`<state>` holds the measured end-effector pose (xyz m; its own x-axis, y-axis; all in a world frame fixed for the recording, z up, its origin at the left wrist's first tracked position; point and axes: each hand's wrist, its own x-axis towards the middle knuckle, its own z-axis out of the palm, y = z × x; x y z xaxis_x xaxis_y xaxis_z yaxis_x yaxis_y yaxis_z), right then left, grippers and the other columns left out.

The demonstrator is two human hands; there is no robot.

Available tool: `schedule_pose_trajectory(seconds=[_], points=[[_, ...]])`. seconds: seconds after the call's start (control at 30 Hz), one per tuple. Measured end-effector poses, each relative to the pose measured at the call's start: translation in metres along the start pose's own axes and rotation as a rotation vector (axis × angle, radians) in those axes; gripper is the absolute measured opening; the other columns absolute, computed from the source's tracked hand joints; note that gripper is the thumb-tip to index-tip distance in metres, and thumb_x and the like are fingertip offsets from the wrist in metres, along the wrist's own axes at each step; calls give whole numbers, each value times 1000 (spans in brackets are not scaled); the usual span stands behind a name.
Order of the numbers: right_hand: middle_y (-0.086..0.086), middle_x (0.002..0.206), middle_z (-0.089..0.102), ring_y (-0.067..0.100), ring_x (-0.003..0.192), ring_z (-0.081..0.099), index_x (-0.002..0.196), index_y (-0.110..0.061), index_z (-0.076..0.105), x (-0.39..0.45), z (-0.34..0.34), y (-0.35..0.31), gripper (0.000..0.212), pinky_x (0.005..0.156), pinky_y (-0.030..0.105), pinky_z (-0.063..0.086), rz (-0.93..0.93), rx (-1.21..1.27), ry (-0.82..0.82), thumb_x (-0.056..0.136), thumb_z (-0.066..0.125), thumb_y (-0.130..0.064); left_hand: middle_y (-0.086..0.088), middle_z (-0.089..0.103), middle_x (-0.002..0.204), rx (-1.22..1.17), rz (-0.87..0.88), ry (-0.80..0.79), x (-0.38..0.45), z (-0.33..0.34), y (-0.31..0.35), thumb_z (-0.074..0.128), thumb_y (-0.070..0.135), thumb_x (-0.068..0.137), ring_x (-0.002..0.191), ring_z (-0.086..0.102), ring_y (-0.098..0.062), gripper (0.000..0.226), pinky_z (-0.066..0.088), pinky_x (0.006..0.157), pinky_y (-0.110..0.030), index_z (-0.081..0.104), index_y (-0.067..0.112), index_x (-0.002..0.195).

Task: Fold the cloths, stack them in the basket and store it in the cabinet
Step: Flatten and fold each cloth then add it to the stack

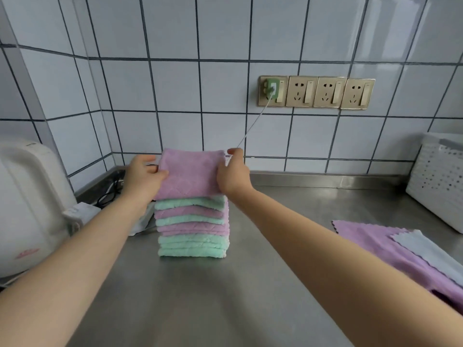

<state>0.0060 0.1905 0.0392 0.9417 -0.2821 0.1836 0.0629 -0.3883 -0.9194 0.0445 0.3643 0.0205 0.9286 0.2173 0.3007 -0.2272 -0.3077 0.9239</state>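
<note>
pink cloth (191, 174) in both hands (144, 177), basket (437, 181) apart.

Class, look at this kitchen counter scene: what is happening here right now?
A person is stacking folded cloths on a steel counter. The left hand and right hand hold a folded purple cloth by its sides atop a pile of green and purple ones. Unfolded cloths lie at the right near a white basket, which holds no visible cloths.
</note>
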Motion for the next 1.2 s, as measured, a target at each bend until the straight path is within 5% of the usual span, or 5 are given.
schedule_pose_trajectory(seconds=[0.37, 0.63, 0.73, 0.93, 1.2], points=[[12, 92, 55, 21, 65, 46, 126, -19, 40, 5, 25, 42, 35, 51, 25, 34, -126, -99, 15, 92, 32, -11, -1, 59, 104, 137, 203, 38, 1, 7, -39, 63, 5, 86, 92, 57, -16, 27, 42, 68, -18, 52, 10, 110], [9, 125, 62, 27, 116, 53, 124, -12, 61, 13, 22, 44, 36, 92, 24, 39, -83, -293, -32, 95, 40, -12, 9, 64, 101, 330, 14, -147, 0, 5, -37, 46, 15, 95, 73, 52, -8, 35, 38, 64, -22, 60, 16, 127], [9, 115, 67, 27, 107, 60, 129, -14, 58, 4, 6, 40, 39, 94, 25, 44, -52, -258, -63, 93, 42, -14, 4, 62, 118, 295, -46, -237, -8, -3, -26, 48, 25, 96, 104, 57, -16, 36, 42, 84, -26, 58, 20, 130], [2, 92, 61, 27, 87, 67, 132, -7, 47, -39, -42, 45, 46, 82, 44, 57, -69, -118, -98, 87, 47, -6, -3, 69, 108, 543, 364, 121, -50, -9, -1, 53, 25, 89, 97, 57, -26, 30, 48, 74, -35, 68, 18, 114], [-2, 85, 67, 15, 81, 67, 113, -22, 56, -129, -148, 78, 30, 77, 40, 58, -202, -195, -17, 87, 48, -10, -1, 69, 95, 367, 424, 76, -157, 52, 29, 62, 26, 85, 91, 62, -22, 17, 51, 73, -37, 70, 27, 100]])
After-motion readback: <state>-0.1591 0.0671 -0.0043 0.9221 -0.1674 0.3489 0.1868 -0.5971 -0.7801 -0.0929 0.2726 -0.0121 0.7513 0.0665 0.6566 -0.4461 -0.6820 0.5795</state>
